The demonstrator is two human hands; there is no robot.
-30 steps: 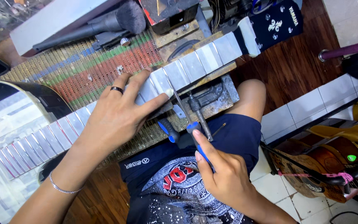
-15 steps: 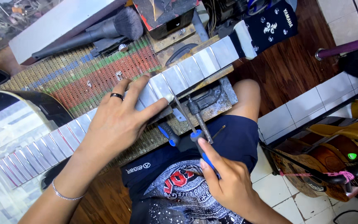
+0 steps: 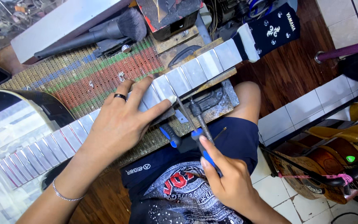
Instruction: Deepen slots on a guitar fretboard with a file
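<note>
On the taped guitar neck my left hand lies flat, fingers open, w/ right hand gripping a blue-handled file at the fret.

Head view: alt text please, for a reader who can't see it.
A person's left hand presses on a guitar neck masked with silver tape, while the right hand works a blue-handled file at the neck's edge. A dark brush lies on the woven mat beyond.

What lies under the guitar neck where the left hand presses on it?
The guitar neck, covered in silvery tape, lies on a woven mat and a clamped wooden block. The left hand hides the neck beneath it.
</note>
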